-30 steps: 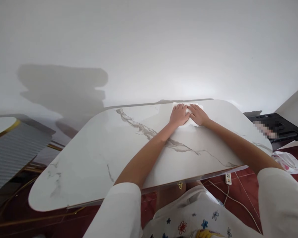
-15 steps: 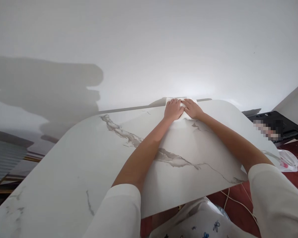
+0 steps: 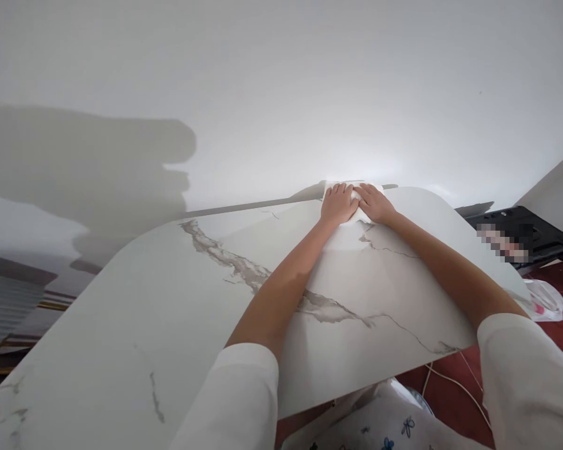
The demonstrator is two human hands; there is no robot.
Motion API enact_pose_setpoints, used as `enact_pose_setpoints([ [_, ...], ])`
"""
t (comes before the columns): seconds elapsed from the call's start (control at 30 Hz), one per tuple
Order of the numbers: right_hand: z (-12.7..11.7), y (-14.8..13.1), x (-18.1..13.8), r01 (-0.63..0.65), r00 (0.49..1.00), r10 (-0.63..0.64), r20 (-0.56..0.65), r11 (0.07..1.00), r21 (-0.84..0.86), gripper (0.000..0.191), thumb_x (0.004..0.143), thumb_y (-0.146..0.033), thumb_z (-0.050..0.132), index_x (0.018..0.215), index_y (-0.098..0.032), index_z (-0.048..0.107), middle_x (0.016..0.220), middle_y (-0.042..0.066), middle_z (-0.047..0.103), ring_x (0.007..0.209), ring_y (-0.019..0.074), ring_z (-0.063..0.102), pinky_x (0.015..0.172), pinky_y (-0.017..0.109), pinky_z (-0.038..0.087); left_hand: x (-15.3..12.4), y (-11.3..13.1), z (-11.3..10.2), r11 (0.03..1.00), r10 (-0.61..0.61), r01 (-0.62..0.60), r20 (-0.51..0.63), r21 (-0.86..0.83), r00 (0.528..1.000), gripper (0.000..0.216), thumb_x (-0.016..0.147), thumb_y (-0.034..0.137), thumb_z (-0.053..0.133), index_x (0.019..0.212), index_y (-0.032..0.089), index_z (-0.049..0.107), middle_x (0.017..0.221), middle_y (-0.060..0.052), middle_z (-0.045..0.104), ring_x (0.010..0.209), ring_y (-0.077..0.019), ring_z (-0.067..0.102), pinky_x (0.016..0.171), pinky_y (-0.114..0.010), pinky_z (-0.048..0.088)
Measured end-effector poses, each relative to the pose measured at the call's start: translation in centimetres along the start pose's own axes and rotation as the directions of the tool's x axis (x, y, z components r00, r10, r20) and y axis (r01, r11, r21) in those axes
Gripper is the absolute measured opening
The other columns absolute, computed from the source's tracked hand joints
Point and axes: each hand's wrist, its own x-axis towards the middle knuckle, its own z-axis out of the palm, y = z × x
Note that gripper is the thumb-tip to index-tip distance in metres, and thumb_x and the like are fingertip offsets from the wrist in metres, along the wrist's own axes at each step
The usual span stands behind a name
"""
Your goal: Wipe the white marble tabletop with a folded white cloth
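Observation:
At the far edge of a white marble-patterned table (image 3: 178, 300), both hands bear down side by side on a folded white cloth (image 3: 360, 216). My left hand (image 3: 338, 203) is closed over its left part, fingers pointing toward the wall. Over the right part lies my right hand (image 3: 374, 202), also closed on the cloth, its thumb close to the left one. Much of the cloth is hidden under the palms, and a bit shows beyond the fingertips.
A pale wall (image 3: 281, 94) rises right behind the table. To the right are a black panel-like object (image 3: 544, 234), partly pixelated, and a plastic bag (image 3: 547, 300) on the red floor (image 3: 450, 400). A white cable (image 3: 464, 384) runs below the near edge.
Both hands have slid a little to the right along the table's far edge, and the white cloth has moved with them. The camera view has shifted slightly.

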Motion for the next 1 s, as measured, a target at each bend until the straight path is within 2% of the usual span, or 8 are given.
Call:
enact_pose_setpoints([
  [0.27, -1.6, -2.9, -4.1, -0.06, 0.997, 0.061, 0.041, 0.998, -0.023, 0.054, 0.099, -0.03, 0.032, 0.15, -0.012, 0.04, 0.158, 0.015, 0.037, 0.147, 0.0336, 0.03, 0.118, 0.055, 0.03, -3.6, 1.8, -1.0, 1.0, 0.011, -0.011, 0.014, 0.005, 1.0, 0.044, 0.097, 0.027, 0.037, 0.138, 0.014, 0.048, 0.147, -0.013, 0.049, 0.139, -0.0281, 0.038, 0.116, -0.043, 0.028],
  [0.63, -3.1, -6.6, -11.4, 0.036, 0.999, -0.036, 0.0, 0.999, 0.002, 0.053, 0.099, -0.033, 0.032, 0.147, -0.015, 0.044, 0.155, 0.015, 0.041, 0.146, 0.0331, 0.032, 0.117, 0.058, 0.031, -11.1, 5.5, -3.2, 0.999, 0.002, -0.004, 0.038, 0.037, 0.999, 0.049, 0.097, 0.031, 0.037, 0.142, 0.01, 0.045, 0.15, -0.015, 0.046, 0.141, -0.031, 0.036, 0.117, -0.044, 0.028],
  [0.8, -3.9, -8.7, -15.0, 0.08, 0.997, -0.08, -0.013, 0.997, 0.017, 0.053, 0.099, -0.034, 0.032, 0.148, -0.017, 0.042, 0.156, 0.015, 0.04, 0.147, 0.0333, 0.03, 0.117, 0.06, 0.032, -14.9, 7.1, -4.2, 1.0, 0.005, -0.005, 0.03, 0.013, 1.0, 0.049, 0.097, 0.031, 0.038, 0.142, 0.012, 0.045, 0.151, -0.016, 0.045, 0.142, -0.0316, 0.036, 0.117, -0.047, 0.028],
  [1.0, -4.9, -11.4, -19.3, 0.077, 0.997, -0.077, 0.01, 0.997, 0.01, 0.056, 0.099, -0.038, 0.031, 0.15, -0.017, 0.041, 0.158, 0.014, 0.037, 0.149, 0.0333, 0.027, 0.118, 0.059, 0.031, -19.3, 9.0, -5.4, 1.0, -0.014, 0.013, 0.023, 0.024, 1.0, 0.052, 0.094, 0.033, 0.04, 0.143, 0.015, 0.044, 0.151, -0.016, 0.045, 0.142, -0.0322, 0.037, 0.117, -0.049, 0.029],
])
